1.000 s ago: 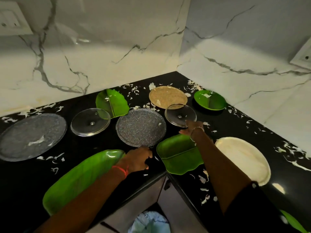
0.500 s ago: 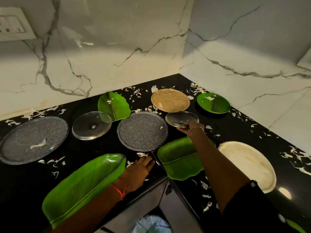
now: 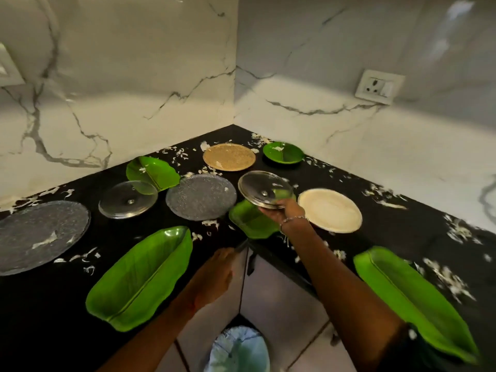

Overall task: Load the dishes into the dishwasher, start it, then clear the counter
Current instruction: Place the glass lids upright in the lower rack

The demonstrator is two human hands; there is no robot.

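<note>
My right hand [image 3: 282, 214] pinches the glass lid [image 3: 264, 188] by its rim, raised for loading; left hand [image 3: 214, 276] blurred, can't tell.

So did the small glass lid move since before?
Yes. The right hand has lifted the small glass lid off the counter, away from the tan plate and over the green leaf plate.
</note>
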